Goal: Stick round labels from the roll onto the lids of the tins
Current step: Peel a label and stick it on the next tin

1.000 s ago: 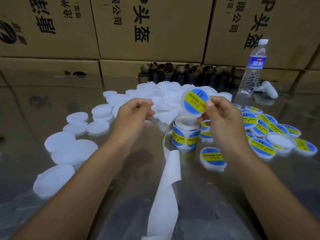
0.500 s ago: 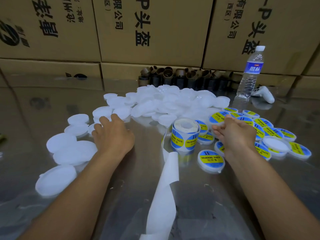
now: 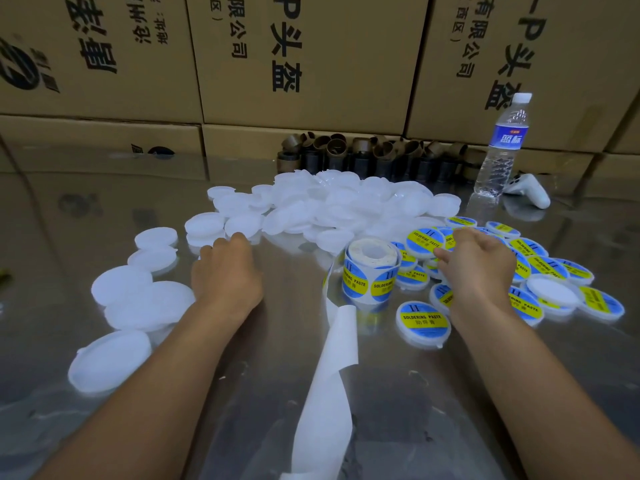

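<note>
Head view: left fingers (image 3: 238,239) curl down at the edge of the blank lids (image 3: 242,221) in mid-frame. Their tips are hidden, so I cannot tell if they grip one. Right fingers (image 3: 465,237) bend over the labelled lids (image 3: 550,268) right of centre, and their grip is equally unclear. Between my left hand (image 3: 225,275) and right hand (image 3: 479,268) the label roll (image 3: 372,268) stands upright, its backing strip (image 3: 329,393) trailing to the bottom edge. I judge a forearm could snag that strip and topple the roll, or two overlapping lids could lift together.
</note>
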`<state>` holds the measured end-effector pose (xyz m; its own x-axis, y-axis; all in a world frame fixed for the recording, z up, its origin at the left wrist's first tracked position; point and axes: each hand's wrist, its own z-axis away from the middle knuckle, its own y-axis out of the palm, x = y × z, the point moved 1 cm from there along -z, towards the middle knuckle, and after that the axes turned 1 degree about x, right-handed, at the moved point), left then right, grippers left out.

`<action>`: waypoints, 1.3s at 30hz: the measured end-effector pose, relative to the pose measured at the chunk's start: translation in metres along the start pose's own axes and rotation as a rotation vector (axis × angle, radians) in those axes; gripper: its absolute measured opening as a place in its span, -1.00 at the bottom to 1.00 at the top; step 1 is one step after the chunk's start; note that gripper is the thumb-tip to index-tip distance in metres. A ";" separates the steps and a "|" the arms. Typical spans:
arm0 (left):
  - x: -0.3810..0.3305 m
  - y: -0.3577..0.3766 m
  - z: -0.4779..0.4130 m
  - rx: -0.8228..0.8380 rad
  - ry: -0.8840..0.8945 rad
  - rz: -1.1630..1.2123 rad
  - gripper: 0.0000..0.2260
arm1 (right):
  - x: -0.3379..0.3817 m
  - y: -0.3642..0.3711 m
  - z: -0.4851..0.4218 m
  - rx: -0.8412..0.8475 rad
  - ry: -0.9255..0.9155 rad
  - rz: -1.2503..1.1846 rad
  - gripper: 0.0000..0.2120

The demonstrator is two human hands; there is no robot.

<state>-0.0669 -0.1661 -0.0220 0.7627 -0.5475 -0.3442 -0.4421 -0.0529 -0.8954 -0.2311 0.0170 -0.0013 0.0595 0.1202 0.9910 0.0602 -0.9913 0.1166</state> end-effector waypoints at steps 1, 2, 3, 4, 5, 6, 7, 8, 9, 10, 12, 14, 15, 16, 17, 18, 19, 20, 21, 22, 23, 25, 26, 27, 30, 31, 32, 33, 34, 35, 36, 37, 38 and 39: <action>0.000 0.001 -0.001 -0.012 0.007 0.000 -0.78 | 0.000 0.001 0.000 0.008 -0.039 0.015 -0.75; 0.001 0.002 -0.002 -0.023 0.011 0.004 -0.79 | 0.000 0.001 0.001 0.019 -0.080 0.031 -0.77; 0.001 0.003 -0.003 -0.030 0.011 0.012 -0.80 | 0.001 0.003 0.003 0.033 -0.118 0.048 -0.80; 0.001 0.003 -0.004 -0.032 0.009 0.020 -0.80 | 0.001 0.004 0.005 0.045 -0.148 0.062 -0.85; 0.002 0.004 -0.004 -0.032 0.007 0.029 -0.79 | 0.001 0.005 0.007 0.053 -0.171 0.068 -0.90; 0.002 0.005 -0.004 -0.030 0.010 0.034 -0.79 | 0.002 0.005 0.009 0.059 -0.191 0.072 -0.92; 0.002 0.005 -0.004 -0.030 0.020 0.040 -0.80 | 0.003 0.006 0.010 0.063 -0.208 0.076 -0.91; 0.001 0.005 -0.004 -0.033 0.032 0.056 -0.80 | 0.003 0.005 0.010 0.071 -0.222 0.075 -0.89; -0.001 0.005 -0.004 -0.038 0.041 0.094 -0.81 | 0.003 0.006 0.011 0.081 -0.232 0.063 -0.88; -0.002 0.004 -0.005 -0.038 0.043 0.177 -0.81 | 0.004 0.006 0.011 0.090 -0.244 0.053 -0.88; -0.007 0.001 -0.006 -0.001 0.023 0.485 -0.86 | 0.003 0.006 0.012 0.105 -0.272 0.049 -0.86; -0.014 -0.004 -0.005 0.080 0.019 0.842 -0.90 | 0.003 0.006 0.014 0.118 -0.301 0.065 -0.84; -0.017 -0.008 -0.003 0.132 0.023 0.983 -0.89 | 0.004 0.007 0.015 0.126 -0.319 0.074 -0.82; -0.020 -0.010 -0.002 0.187 0.022 1.118 -0.88 | 0.005 0.008 0.016 0.135 -0.335 0.080 -0.82; -0.023 -0.012 0.000 0.245 0.015 1.266 -0.86 | 0.005 0.008 0.018 0.148 -0.348 0.081 -0.81; -0.025 -0.014 0.001 0.308 0.000 1.418 -0.84 | 0.006 0.009 0.019 0.162 -0.360 0.081 -0.81; -0.028 -0.016 0.001 0.372 -0.019 1.558 -0.83 | 0.006 0.010 0.020 0.179 -0.373 0.080 -0.80; -0.029 -0.018 0.001 0.428 -0.039 1.667 -0.82 | 0.007 0.010 0.022 0.200 -0.389 0.080 -0.80; -0.030 -0.019 0.001 0.474 -0.055 1.742 -0.81 | 0.008 0.010 0.025 0.226 -0.411 0.081 -0.79; -0.031 -0.020 0.002 0.510 -0.063 1.794 -0.79 | 0.010 0.010 0.028 0.260 -0.435 0.089 -0.78; -0.031 -0.020 0.003 0.540 -0.062 1.833 -0.79 | 0.011 0.011 0.031 0.300 -0.463 0.103 -0.77; -0.032 -0.022 0.005 0.590 -0.042 1.889 -0.79 | 0.012 0.012 0.038 0.385 -0.523 0.144 -0.80; -0.033 -0.023 0.006 0.613 -0.033 1.907 -0.78 | 0.012 0.012 0.041 0.426 -0.548 0.161 -0.82; -0.034 -0.024 0.007 0.631 -0.024 1.919 -0.75 | 0.012 0.013 0.044 0.470 -0.562 0.170 -0.83; -0.037 -0.023 0.011 0.685 0.016 1.915 -0.70 | 0.011 0.015 0.052 0.602 -0.549 0.160 -0.81; -0.038 -0.022 0.012 0.706 0.033 1.902 -0.69 | 0.011 0.016 0.054 0.637 -0.542 0.155 -0.79; -0.038 -0.022 0.013 0.727 0.056 1.891 -0.70 | 0.012 0.017 0.056 0.667 -0.538 0.151 -0.78; -0.039 -0.022 0.014 0.746 0.082 1.884 -0.70 | 0.012 0.017 0.056 0.690 -0.539 0.148 -0.77; -0.039 -0.023 0.014 0.761 0.106 1.878 -0.71 | 0.013 0.016 0.056 0.707 -0.538 0.144 -0.77; -0.040 -0.023 0.014 0.774 0.123 1.873 -0.71 | 0.013 0.016 0.056 0.717 -0.531 0.132 -0.77; -0.041 -0.023 0.015 0.786 0.137 1.873 -0.70 | 0.013 0.016 0.056 0.722 -0.519 0.114 -0.77; -0.042 -0.023 0.016 0.800 0.153 1.876 -0.69 | 0.013 0.016 0.056 0.723 -0.507 0.095 -0.78; -0.043 -0.022 0.018 0.812 0.170 1.878 -0.67 | 0.013 0.017 0.056 0.720 -0.499 0.082 -0.79; -0.045 -0.022 0.019 0.822 0.188 1.876 -0.65 | 0.012 0.018 0.056 0.718 -0.496 0.075 -0.80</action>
<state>-0.0823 -0.1241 0.0075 -0.3437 0.4611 -0.8181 -0.1486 0.8335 0.5322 -0.1733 0.0039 0.0090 0.5051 0.2308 0.8316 0.6419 -0.7445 -0.1833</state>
